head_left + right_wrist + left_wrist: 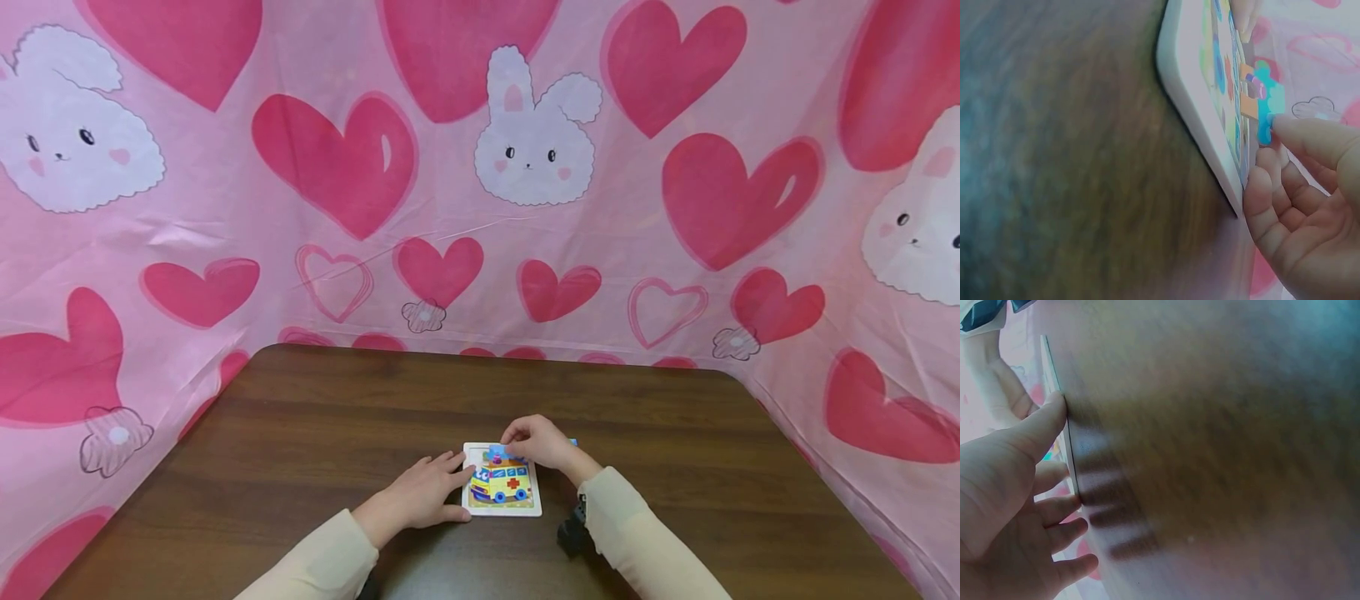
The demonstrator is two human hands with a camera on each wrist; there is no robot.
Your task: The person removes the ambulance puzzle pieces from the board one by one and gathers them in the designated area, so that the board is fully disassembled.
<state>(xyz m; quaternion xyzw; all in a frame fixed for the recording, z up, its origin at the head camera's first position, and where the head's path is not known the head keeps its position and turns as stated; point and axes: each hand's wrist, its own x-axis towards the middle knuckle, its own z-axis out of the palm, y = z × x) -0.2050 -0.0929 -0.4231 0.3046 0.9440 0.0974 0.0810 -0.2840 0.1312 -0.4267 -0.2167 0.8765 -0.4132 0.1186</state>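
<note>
A small white-framed jigsaw puzzle point(517, 506) with a yellow ambulance picture lies on the table. My left hand point(423, 493) rests along its left side, fingers extended, with the thumb at the near left corner. In the left wrist view, the fingertips point(1054, 400) of this hand touch the frame's edge. My right hand point(542, 442) is over the top part of the puzzle and pinches a puzzle piece point(1266, 103), blue with orange and pink parts. The right wrist view has this piece tilted up from the board, while the fingers hide part of it.
A bit of something blue point(573, 441) shows behind my right wrist. Brown wooden table point(360, 425) surrounds the puzzle. A pink cloth point(465, 217) with hearts and rabbits hangs around the table's back and sides. A black wrist device point(572, 531) sits under my right sleeve.
</note>
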